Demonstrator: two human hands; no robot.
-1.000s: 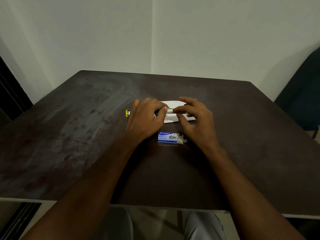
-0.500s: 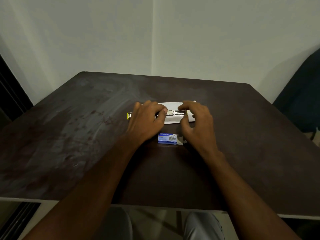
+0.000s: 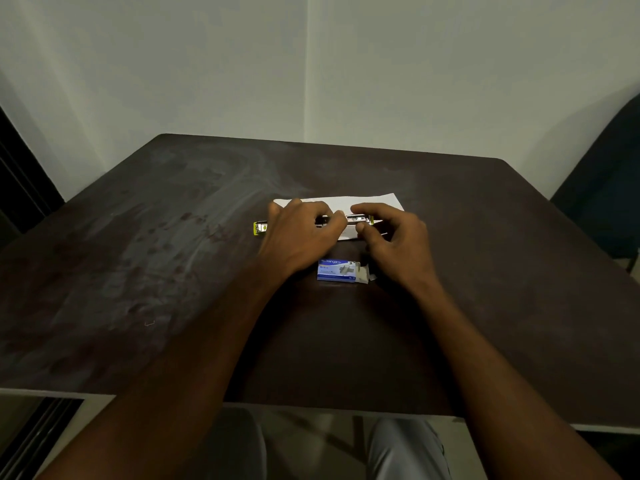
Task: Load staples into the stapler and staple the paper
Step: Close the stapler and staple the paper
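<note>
At the far left edge of the frame stood a dark door frame [image 3: 20, 181], and the dark brown table [image 3: 173, 258] filled the middle of the view, its top streaked with pale smears. A small bent staple [image 3: 149, 323] lay alone on the lower left part of the table, well apart from everything else. Just left of centre, the yellow-green end of the stapler [image 3: 259, 228] stuck out from under the left hand [image 3: 298, 237]. That hand's fingers were curled down over the stapler's body and gripped it against the table. The stapler ran sideways across the centre of the frame (a bright metal stretch of it showed between the two hands), and it lay over the near edge of the white paper [image 3: 346, 202]. The paper rested flat on the table just above the hands in the picture. Below the hands, between the two wrists, sat a small blue staple box [image 3: 336, 270], its right end flap open. Right of centre, the right hand [image 3: 394, 244] pinched the stapler's metal end with its thumb and bent fingertips; whether staples already sat in the channel could not be made out. At the far right edge rose a dark chair [image 3: 602, 209], and grey trousers [image 3: 405, 448] showed at the bottom.
</note>
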